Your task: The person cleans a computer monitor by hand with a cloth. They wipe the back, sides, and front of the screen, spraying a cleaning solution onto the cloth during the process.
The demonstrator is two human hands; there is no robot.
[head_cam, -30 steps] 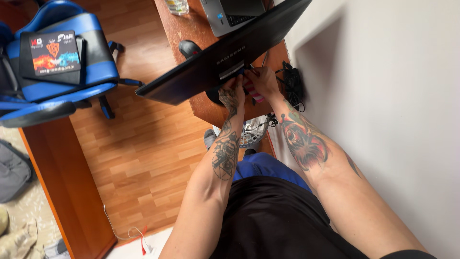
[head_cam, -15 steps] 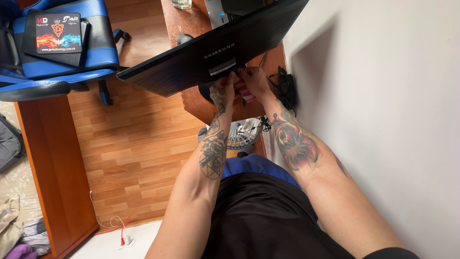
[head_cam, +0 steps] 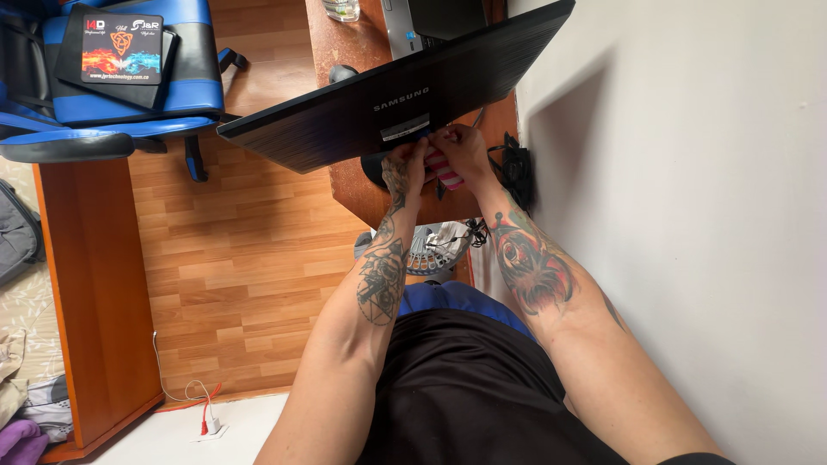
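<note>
Evidently both hands met at the back of the black monitor point(head_cam: 379, 108), just under the small light label near its lower middle. The left hand point(head_cam: 403, 168) had its fingers curled against the panel there, and the right hand point(head_cam: 461, 151) pinched down beside it, the two touching. Between them showed a bit of blue, and below it a pink-and-white striped object point(head_cam: 445, 175); which hand's grip actually closed on either could not be told, since the fingers hid it. The monitor leaned over the wooden counter point(head_cam: 405, 202), with a laptop point(head_cam: 405, 26) and a mouse point(head_cam: 342, 73) on the counter's far part and a black power brick point(head_cam: 517, 168) with cables to the right by the wall.

Work this fine at a hidden port seemed best done slowly: one hand steadying the panel, the other moving squarely, without forcing, and keeping the leaning screen from tipping.
</note>
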